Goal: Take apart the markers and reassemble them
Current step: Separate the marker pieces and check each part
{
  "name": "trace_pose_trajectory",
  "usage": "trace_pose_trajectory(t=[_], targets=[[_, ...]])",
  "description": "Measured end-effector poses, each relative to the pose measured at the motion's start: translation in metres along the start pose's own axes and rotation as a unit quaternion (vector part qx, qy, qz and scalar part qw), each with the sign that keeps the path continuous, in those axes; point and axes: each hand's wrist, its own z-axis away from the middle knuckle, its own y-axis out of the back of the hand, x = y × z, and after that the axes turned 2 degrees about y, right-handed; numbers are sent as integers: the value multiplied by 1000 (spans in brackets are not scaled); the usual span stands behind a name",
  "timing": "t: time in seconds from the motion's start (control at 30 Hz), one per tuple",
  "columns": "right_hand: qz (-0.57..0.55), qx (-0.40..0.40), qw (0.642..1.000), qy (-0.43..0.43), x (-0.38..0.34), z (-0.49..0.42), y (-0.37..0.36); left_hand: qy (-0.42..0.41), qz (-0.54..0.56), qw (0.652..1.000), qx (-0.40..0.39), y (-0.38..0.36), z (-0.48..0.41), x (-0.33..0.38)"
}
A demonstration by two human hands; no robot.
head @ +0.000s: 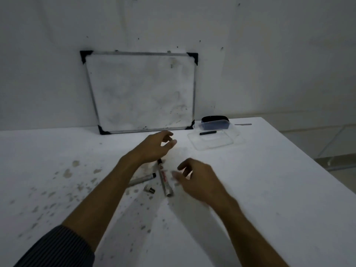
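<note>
Two silver-grey marker barrels lie on the white table. The longer marker runs nearly lengthwise away from the viewer, its black tip end at the far side and its open silver end nearest; red lettering shows on its body. The second marker lies at a slant to its left, black end toward the first and almost touching it, its other end hidden under a forearm. A small silver end cap lies loose just in front of them. A third, black marker lies farther off on a clear lid.
</note>
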Motion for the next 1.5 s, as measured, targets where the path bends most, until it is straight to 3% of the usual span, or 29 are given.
trace_pose_trajectory(t=[0.1, 0.23, 0.33, 0.43, 0.53, 0.77, 0.87, 1.0, 1.1, 1.27, 1.37, 1.43, 1.5], targets=[[49, -22, 999, -11, -12, 15, -36, -22, 2, 999, 34, 11, 40, -6], [96, 21, 995, -36, -17, 17, -50, -51, 13, 996, 76, 7, 86, -12], [41, 60, 996, -61, -13, 23, -46, -105, 44, 978, 174, -13, 114, -14], [-45, 88, 994, -41, -9, 39, -30, -206, -32, 944, 254, -34, 133, -15], [-82, 73, 994, 10, -2, 59, -23, -276, -109, 924, 241, -41, 138, -17], [-174, 68, 982, 29, 18, 93, -26, -327, -109, 922, 175, -45, 142, -20], [-187, 126, 974, 2, 24, 95, -22, -305, -93, 933, 165, -44, 145, -13], [-78, 266, 959, -55, 44, 90, -15, -208, 54, 963, 161, -45, 152, -15], [-2, 257, 961, -104, 51, 86, -22, -152, 139, 962, 179, -42, 153, -20], [40, 258, 957, -128, 42, 82, -29, -122, 190, 953, 203, -37, 152, -15], [7, 224, 968, -114, 34, 79, -29, -97, 239, 948, 186, -32, 153, -12], [-92, 195, 973, -81, 27, 69, -25, -95, 264, 943, 180, -24, 153, -14], [-235, 161, 956, -65, 16, 53, -19, -97, 266, 941, 185, -14, 148, -19]])
